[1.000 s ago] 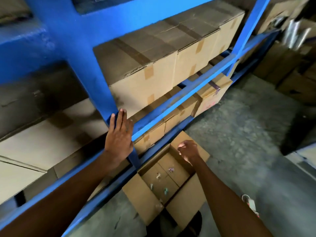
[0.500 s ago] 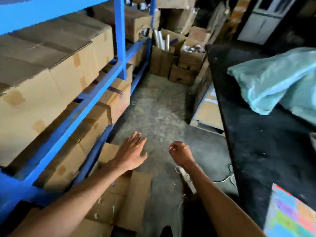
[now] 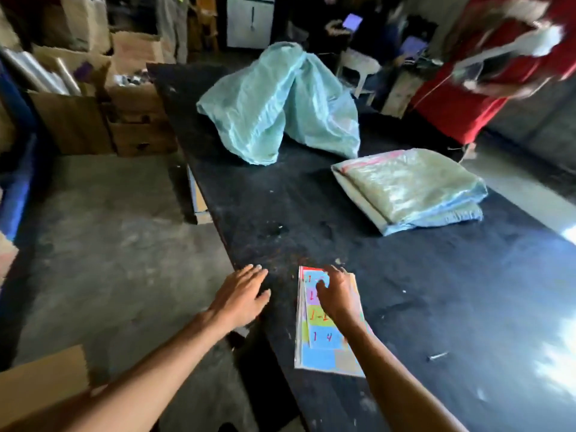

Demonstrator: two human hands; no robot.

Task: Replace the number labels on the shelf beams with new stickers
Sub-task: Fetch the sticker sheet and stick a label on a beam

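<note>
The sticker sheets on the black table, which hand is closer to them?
Right. The right hand rests on the sticker sheets; the left hand is spread open beside them, near the table edge, not touching.

A long black table (image 3: 389, 275) carried a crumpled pale-green sack (image 3: 274, 101) at its far end and a folded plastic-wrapped bundle (image 3: 411, 188) toward its right side. A stack of coloured sticker sheets (image 3: 324, 347) with handwritten numbers lay near its front left edge, and a small dark screw (image 3: 438, 356) lay to the right of the stack.
</note>
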